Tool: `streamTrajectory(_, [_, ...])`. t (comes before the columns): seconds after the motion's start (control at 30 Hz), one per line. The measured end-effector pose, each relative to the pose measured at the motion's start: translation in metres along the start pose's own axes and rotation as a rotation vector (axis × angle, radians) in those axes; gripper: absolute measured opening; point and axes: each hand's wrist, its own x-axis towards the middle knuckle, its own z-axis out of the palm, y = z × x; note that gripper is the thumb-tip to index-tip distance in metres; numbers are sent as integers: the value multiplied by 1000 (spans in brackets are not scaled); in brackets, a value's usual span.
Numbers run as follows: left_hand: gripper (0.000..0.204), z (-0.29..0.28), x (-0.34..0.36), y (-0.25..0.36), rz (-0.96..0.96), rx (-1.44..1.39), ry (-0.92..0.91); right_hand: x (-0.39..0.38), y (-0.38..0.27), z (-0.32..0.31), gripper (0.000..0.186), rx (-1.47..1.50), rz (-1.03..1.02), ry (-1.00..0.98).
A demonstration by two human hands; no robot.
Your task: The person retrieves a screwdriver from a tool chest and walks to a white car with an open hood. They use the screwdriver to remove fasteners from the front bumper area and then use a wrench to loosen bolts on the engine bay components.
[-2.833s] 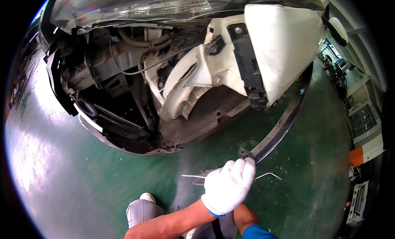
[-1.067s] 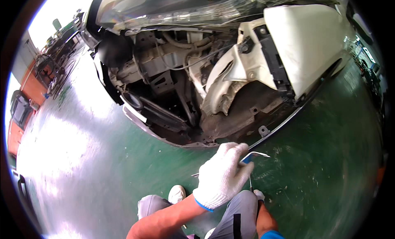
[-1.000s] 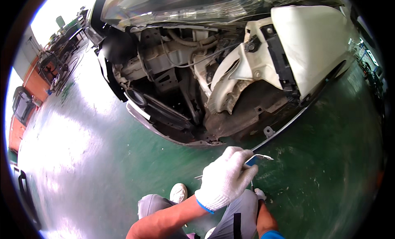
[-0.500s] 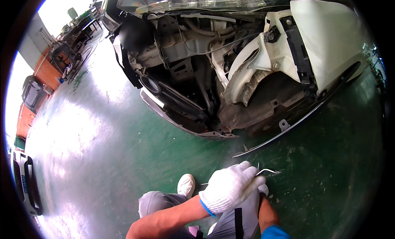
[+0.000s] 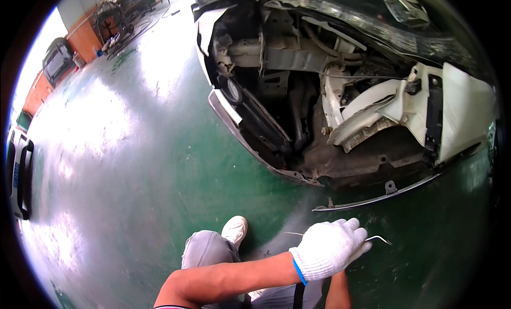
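Observation:
My left hand [image 5: 327, 250], in a white knit glove, is closed on a thin metal rod tool [image 5: 379, 237], whose bent tip sticks out to the right. My right forearm [image 5: 338, 290] rises behind it; my right hand is mostly hidden behind the left one. Above them a thin curved trim strip [image 5: 362, 202] with small brackets runs beneath the car front [image 5: 271, 59], which has its inner metalwork exposed, dark liners, a hose and a damaged white fender panel [image 5: 460, 112].
A loose bumper part [image 5: 19, 176] stands at the far left. Carts and equipment [image 5: 109, 24] with cables line the orange-banded wall [image 5: 82, 37] at upper left. My knee [image 5: 207, 245] and white shoe [image 5: 234, 229] are below, on the green floor [image 5: 175, 149].
The view has swung left, so the car sits further right. My left hand, earlier at the trim strip's end, has moved down and away from it, still holding the rod.

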Motion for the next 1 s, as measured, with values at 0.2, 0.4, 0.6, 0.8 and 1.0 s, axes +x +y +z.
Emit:
streamTrajectory(0.2, [27,-17,-11,7,-21,81,142,-26,-129,-15,64,464,-385,65])
streamTrajectory(0.4, [24,-31,-11,-3,-20,68,282,6,-238,25,63,810,-604,210])
streamTrajectory(0.6, [26,-43,0,-25,-27,-114,318,-19,-332,-11,60,960,-566,492])
streamTrajectory(0.8, [24,-57,2,-54,-3,-103,295,51,-336,-25,59,1008,-712,812])
streamTrajectory(1.0, [23,-62,-1,-67,-17,-143,282,72,-340,-24,62,1002,-677,795])
